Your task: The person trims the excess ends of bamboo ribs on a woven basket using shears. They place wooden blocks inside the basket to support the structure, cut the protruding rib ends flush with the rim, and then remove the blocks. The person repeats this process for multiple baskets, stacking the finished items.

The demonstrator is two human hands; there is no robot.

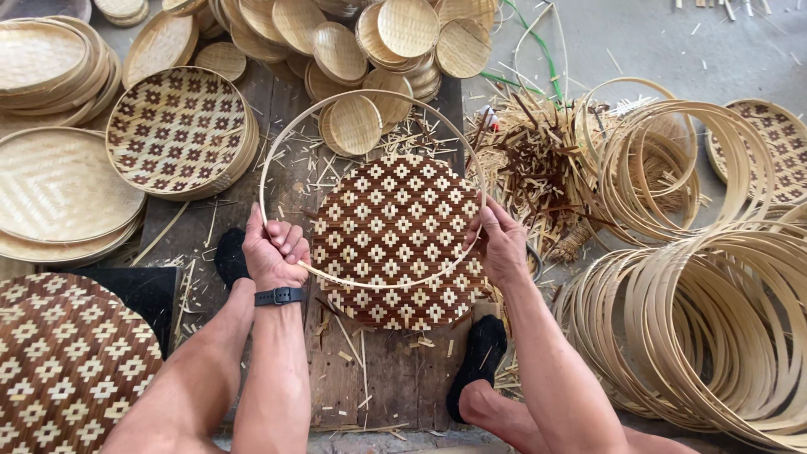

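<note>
A thin bamboo hoop [370,97] is held over a round woven mat [395,240] with a brown and cream diamond pattern, which lies on a wooden board [370,378]. My left hand [274,250], with a black wristband, grips the hoop's near left side. My right hand [499,244] holds the hoop's right side, at the mat's right edge. My feet in black socks rest on the board on both sides of the mat.
A patterned woven tray stack [181,130] and plain trays [59,185] lie at left. Small round baskets [395,42] are piled at the back. Bamboo hoops [706,319] are stacked at right beside loose strips [538,160]. Another patterned mat [67,361] sits at bottom left.
</note>
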